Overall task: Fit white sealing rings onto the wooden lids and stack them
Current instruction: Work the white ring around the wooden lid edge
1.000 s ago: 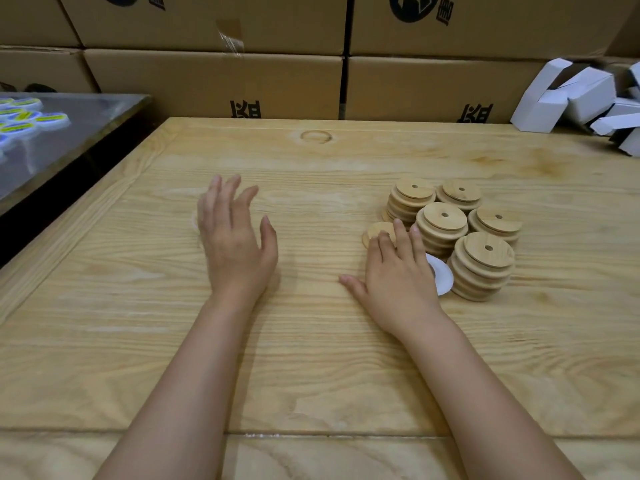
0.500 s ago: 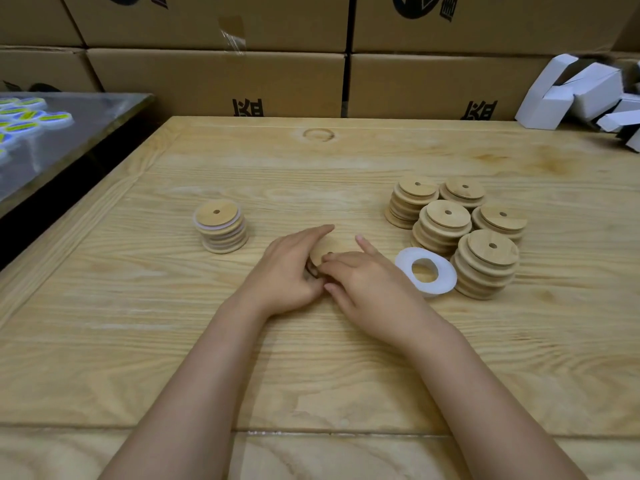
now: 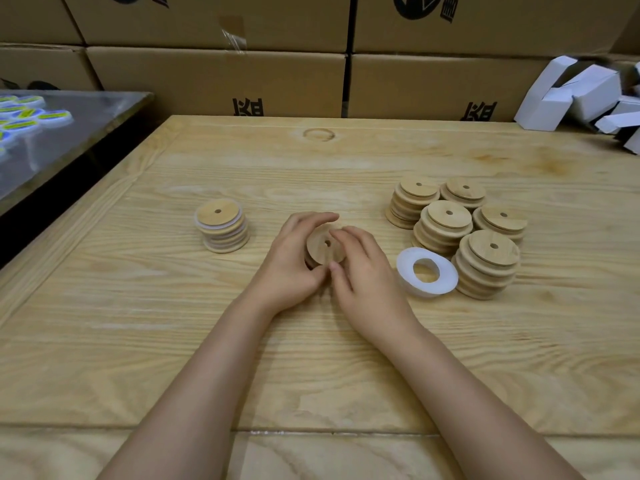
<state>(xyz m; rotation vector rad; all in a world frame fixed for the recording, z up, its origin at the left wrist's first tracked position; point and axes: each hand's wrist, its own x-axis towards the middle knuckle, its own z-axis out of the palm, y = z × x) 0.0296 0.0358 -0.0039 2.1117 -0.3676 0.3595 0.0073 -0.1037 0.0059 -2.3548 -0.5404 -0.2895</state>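
While both hands are cradling a single wooden lid (image 3: 325, 245) at the middle of the table (image 3: 138, 341), the left hand (image 3: 291, 261) is curling its fingers round the lid's far rim. The right hand (image 3: 367, 275) is pinching the near edge between thumb and fingertips, keeping the disc tilted. White sealing rings (image 3: 427, 271) are lying in a small pile at about three o'clock of the hands, just beside the nearest of the bare lid stacks (image 3: 486, 263), which are clustering from one to three o'clock. A finished stack (image 3: 221, 225), with white edges showing between its lids, is standing at ten o'clock. The lid is looking light, stiff and smooth, so gripping it by the rim is probably suiting it best, leaving the narrower step free. The rings are looking thin, soft and floppy; pinching one at its outer edge and stretching it over the step is likely calling for both hands
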